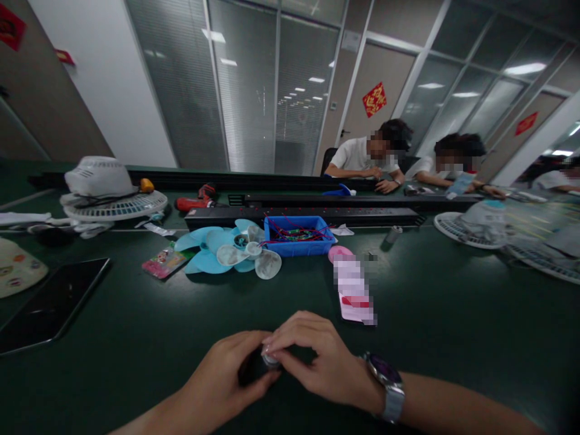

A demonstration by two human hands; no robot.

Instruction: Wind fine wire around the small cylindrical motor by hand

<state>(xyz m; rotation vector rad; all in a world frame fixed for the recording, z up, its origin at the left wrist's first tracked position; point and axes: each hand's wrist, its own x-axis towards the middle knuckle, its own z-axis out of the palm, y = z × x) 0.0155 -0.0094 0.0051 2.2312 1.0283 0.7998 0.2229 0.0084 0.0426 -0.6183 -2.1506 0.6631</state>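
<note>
Both hands meet low at the near edge of the dark green table. Left hand cups a small dark part, grip closed round it. Right hand, watch on wrist, pinches the part's small silvery tip with narrow fingertips. Beyond: blue fan blades, blue tray of wires, dark tablet at left.

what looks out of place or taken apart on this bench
Fan parts lie loose rather than assembled: light blue fan blades lie flat beside the blue bin of tangled wires, and a white fan grille lies face-down at far left. Both hands, left hand and right hand, close on a small dark part, mostly hidden.
</note>
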